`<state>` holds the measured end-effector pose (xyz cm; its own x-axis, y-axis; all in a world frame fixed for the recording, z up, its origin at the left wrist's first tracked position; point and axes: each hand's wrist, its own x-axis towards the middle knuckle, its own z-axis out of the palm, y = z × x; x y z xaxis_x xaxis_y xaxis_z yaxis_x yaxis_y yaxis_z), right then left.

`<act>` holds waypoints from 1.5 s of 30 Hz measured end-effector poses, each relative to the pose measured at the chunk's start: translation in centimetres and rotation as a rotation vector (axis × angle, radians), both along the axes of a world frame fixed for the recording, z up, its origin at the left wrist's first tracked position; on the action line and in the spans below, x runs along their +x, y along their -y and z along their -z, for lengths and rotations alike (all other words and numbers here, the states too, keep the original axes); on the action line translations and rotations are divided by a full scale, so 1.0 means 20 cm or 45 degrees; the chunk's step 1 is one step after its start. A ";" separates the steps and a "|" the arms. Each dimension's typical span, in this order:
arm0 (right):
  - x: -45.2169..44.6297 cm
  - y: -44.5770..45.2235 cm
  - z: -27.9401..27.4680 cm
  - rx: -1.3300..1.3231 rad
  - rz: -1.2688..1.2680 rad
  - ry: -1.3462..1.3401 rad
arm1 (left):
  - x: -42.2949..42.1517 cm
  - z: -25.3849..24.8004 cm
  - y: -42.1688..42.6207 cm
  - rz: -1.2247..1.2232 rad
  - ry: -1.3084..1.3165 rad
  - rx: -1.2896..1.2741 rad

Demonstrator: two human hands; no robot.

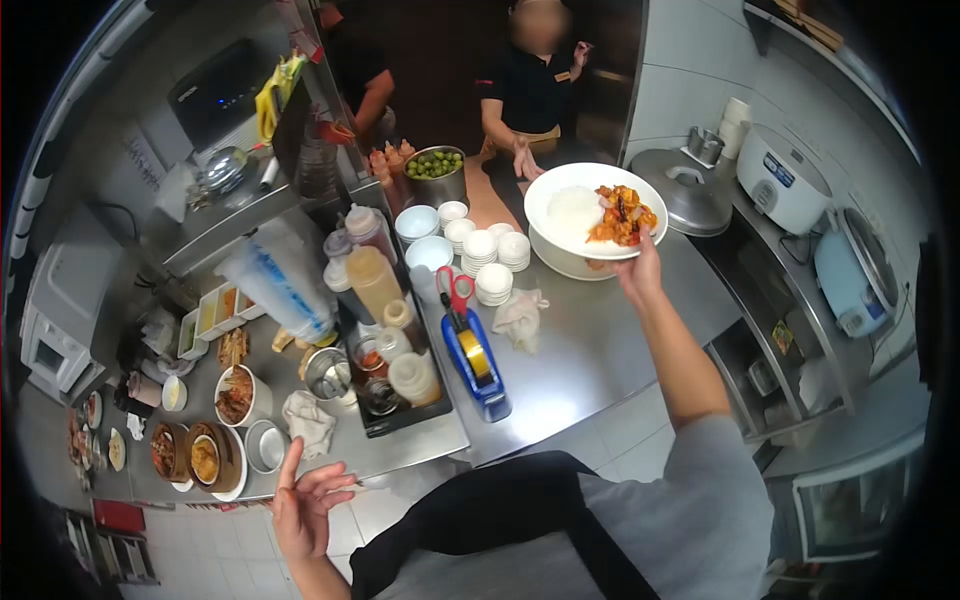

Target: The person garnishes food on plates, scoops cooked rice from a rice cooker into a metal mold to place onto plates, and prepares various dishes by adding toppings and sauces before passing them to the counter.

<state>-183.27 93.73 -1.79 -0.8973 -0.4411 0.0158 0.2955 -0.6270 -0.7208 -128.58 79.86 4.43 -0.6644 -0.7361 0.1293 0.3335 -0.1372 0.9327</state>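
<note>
My right hand (640,268) grips the near right rim of a large white plate (560,238), which carries a mound of white rice (575,211) and pieces of saucy orange-brown food (622,215). Beneath the plate, a second white dish (572,263) shows above the steel counter. Across the counter, a person in a black shirt (530,90) has one hand near the plate's far left edge; contact cannot be made out. My left hand (312,492) is raised at the lower left with fingers apart and nothing in it, near a crumpled cloth (309,422) on the counter's edge.
Stacked small white bowls (480,245), a blue tape dispenser (477,370) and a tray of sauce bottles (415,412) stand mid-counter. Bamboo steamers (213,455) are at left. A pot of green fruit (437,185) is behind; rice cookers (783,185) stand at right.
</note>
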 end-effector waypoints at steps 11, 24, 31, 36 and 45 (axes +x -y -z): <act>-1.05 0.51 0.20 -0.082 -0.119 0.101 | -0.25 -0.16 -0.26 -0.690 0.335 -0.032; -0.95 0.07 0.38 0.474 0.360 -0.358 | -0.46 -0.20 -0.29 -0.736 0.429 -0.063; -0.09 0.01 0.85 0.289 -0.287 0.597 | -0.34 -0.11 -0.41 -0.936 0.444 0.000; -0.24 0.26 0.84 0.292 -0.029 0.558 | -0.47 -0.02 -0.53 -0.411 0.561 -0.025; -0.20 -0.05 0.94 0.392 -0.007 0.372 | -1.57 0.46 -0.28 0.425 1.168 -1.506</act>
<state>-187.27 94.72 -20.60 -0.8422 -0.3901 -0.3723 0.5179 -0.3932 -0.7597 -159.93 85.56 -4.78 -0.9486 -0.3159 -0.0186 -0.2943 0.8592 0.4185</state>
